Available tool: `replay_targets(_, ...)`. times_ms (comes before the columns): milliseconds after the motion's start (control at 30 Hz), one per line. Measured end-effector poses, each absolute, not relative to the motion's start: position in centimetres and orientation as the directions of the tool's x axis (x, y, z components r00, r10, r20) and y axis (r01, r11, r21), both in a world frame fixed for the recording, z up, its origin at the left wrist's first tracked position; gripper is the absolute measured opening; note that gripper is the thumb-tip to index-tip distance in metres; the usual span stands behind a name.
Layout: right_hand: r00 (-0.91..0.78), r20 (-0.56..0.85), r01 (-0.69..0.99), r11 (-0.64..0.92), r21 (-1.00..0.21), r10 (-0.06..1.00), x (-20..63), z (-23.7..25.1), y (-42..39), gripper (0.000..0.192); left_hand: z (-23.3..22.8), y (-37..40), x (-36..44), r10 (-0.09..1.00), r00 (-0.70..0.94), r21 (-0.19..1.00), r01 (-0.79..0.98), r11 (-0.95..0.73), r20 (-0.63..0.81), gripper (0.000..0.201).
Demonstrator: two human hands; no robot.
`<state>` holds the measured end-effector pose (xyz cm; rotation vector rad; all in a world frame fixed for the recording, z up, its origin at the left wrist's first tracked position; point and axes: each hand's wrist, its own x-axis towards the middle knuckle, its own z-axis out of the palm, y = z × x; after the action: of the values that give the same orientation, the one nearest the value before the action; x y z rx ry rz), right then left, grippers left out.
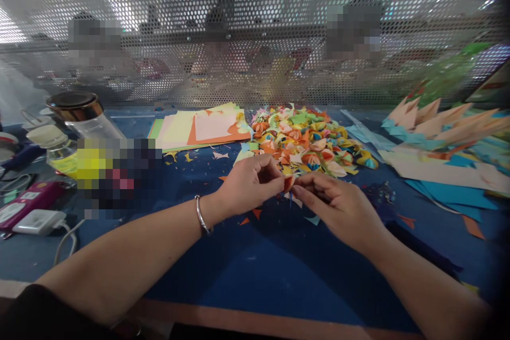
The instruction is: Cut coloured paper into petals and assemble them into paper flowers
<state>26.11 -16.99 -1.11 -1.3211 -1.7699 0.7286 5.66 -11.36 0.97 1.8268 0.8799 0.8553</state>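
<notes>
My left hand [249,183] and my right hand [338,204] meet at the middle of the blue table [247,271], fingertips pinched together on one small orange folded paper piece [288,183]. A silver bangle [201,217] sits on my left wrist. Just beyond the hands lies a heap of several small folded paper pieces [308,141] in orange, yellow, green and pink. A stack of flat coloured paper sheets [199,127] lies to the left of that heap.
Paper scraps litter the tabletop around my hands. Large blue and peach paper shapes [446,143] fill the right side. At the left stand a metal-lidded bottle [77,111], a jar, a pink device [30,199] and a white charger [37,221]. A perforated metal screen [255,26] closes the back; people sit behind it.
</notes>
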Motion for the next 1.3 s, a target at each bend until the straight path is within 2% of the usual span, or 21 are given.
replay_targets(600, -0.133, 0.253, 0.488, 0.286, -0.825, 0.958, 26.0, -0.8, -17.1, 0.032, 0.7, -11.3, 5.6, 0.829, 0.513, 0.931, 0.139, -0.338, 0.224, 0.019)
replay_targets(800, -0.133, 0.309, 0.54, 0.33, -0.774, 0.942, 25.9, -0.8, -17.2, 0.02, 0.6, -11.3, 5.7, 0.8, 0.563, 0.924, 0.153, -0.35, 0.209, 0.014)
replay_targets(1100, -0.083, 0.341, 0.615, 0.317, -0.722, 0.936, 25.8, -0.6, -17.2, 0.016, 0.4, -11.1, 5.8, 0.795, 0.601, 0.965, 0.154, -0.21, 0.077, 0.023)
replay_targets(1300, -0.102, 0.328, 0.603, 0.321, -0.73, 0.939, 25.7, -0.5, -17.1, 0.012, 0.3, -10.9, 5.9, 0.786, 0.617, 0.986, 0.109, -0.127, 0.033, 0.018)
